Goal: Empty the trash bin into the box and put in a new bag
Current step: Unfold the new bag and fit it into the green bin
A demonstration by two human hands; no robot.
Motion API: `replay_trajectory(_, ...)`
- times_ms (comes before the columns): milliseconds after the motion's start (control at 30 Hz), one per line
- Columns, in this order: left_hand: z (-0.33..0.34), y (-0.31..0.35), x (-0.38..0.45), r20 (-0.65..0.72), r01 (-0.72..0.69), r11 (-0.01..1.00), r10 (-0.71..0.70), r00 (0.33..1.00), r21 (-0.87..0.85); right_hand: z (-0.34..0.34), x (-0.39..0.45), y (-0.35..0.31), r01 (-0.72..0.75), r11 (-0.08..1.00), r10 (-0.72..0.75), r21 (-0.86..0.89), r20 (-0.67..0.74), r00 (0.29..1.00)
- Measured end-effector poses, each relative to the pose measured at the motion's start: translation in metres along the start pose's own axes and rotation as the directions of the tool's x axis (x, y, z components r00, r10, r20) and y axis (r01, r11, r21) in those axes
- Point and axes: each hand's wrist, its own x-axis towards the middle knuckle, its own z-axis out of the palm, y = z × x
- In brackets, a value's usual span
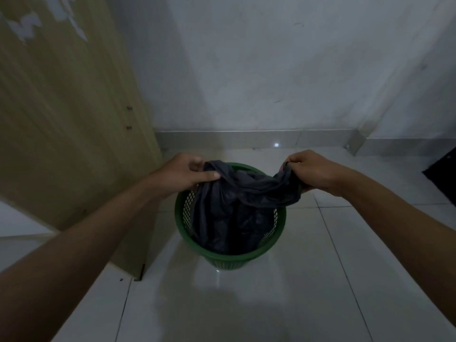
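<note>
The grey bag [237,201] is hung inside the green bin [230,257], its top edge pinched by the closed left hand [183,172] and right hand [312,172]. It seems thin, soft and light; the rim is best gripped.

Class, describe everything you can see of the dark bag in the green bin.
The bag is dark grey, thin, crinkled plastic by its look. Its body hangs loosely inside the green mesh bin, which stands upright on the tiled floor. The bag's mouth is lifted above the rim, not folded over it. The left hand pinches one side of the top edge; the right hand grips the other, bunched, stretching it between them. Whether anything lies inside cannot be seen.
</note>
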Motion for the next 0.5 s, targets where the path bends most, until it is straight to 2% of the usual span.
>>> replay_trajectory(67,-0.011,-0.003,-0.005,0.076,0.133,0.981,-0.123,0.989,-0.140,-0.004,0.005,0.010,-0.030,1.000,0.030,0.005,-0.076,0.997)
replay_trajectory(167,-0.018,-0.008,-0.012,-0.009,0.206,0.922,-0.221,0.975,-0.328,-0.010,0.012,0.024,-0.078,0.995,0.064,-0.059,-0.210,0.976)
replay_trajectory(200,-0.018,-0.009,-0.013,-0.040,0.231,0.896,-0.266,0.963,-0.379,-0.012,0.015,0.029,-0.105,0.989,0.079,-0.102,-0.227,0.971)
replay_trajectory(267,-0.019,-0.013,-0.011,-0.074,0.304,0.861,-0.363,0.929,-0.408,-0.012,0.017,0.032,-0.162,0.962,0.124,-0.222,-0.173,0.977)
replay_trajectory(300,-0.019,-0.014,-0.009,-0.086,0.344,0.856,-0.404,0.911,-0.387,-0.010,0.017,0.031,-0.156,0.946,0.128,-0.283,-0.114,0.985)
replay_trajectory(367,-0.019,-0.013,-0.001,-0.185,0.350,0.892,-0.409,0.893,-0.285,-0.008,0.020,0.023,-0.020,0.952,0.021,-0.305,-0.001,1.000)
replay_trajectory(467,-0.015,-0.014,0.012,-0.342,0.238,0.971,-0.229,0.912,-0.016,0.002,0.022,-0.003,0.184,0.969,-0.174,-0.164,0.074,0.982)
replay_trajectory(500,-0.012,-0.013,0.013,-0.367,0.212,0.977,-0.193,0.910,0.012,0.007,0.026,-0.008,0.225,0.957,-0.216,-0.185,0.067,0.974)
